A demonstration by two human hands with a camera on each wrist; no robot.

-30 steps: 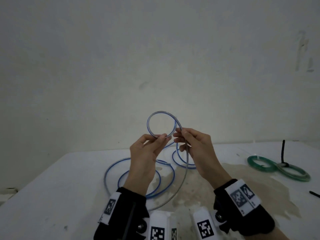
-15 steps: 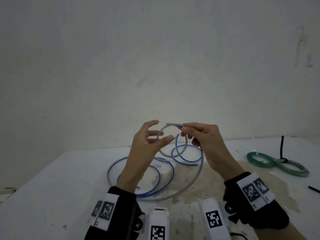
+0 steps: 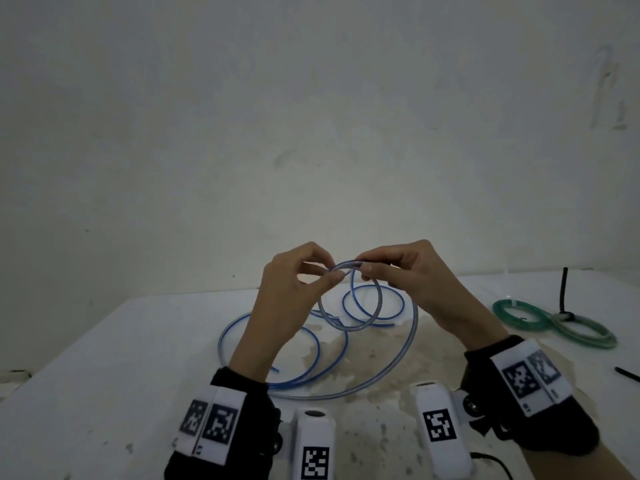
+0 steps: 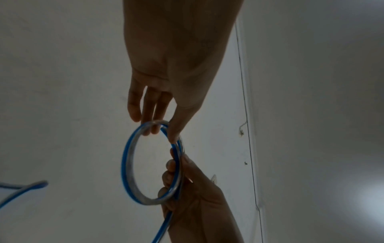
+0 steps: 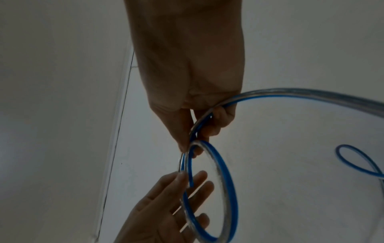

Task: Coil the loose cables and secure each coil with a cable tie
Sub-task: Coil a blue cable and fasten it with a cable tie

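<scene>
A clear cable with a blue stripe (image 3: 346, 326) is partly wound into a small loop held above the white table (image 3: 104, 358). My right hand (image 3: 362, 270) pinches the loop's top where the turns cross, seen close in the right wrist view (image 5: 191, 144). My left hand (image 3: 334, 273) pinches the same loop just to the left, thumb on the cable (image 4: 126, 164) and fingers behind it. The rest of the cable lies in loose curves (image 3: 277, 382) on the table below, and one long strand runs back from my right hand (image 5: 290, 92).
At the right of the table lie a green coil (image 3: 519, 315) and a paler coil (image 3: 588, 336), joined by an upright black cable tie (image 3: 564, 289). Another black tie (image 3: 627, 374) lies near the right edge. A bare wall stands behind the table.
The loop, upright a second ago, has tipped lower between the hands. My left hand let go and spread its fingers, and now pinches the loop again beside the right hand.
</scene>
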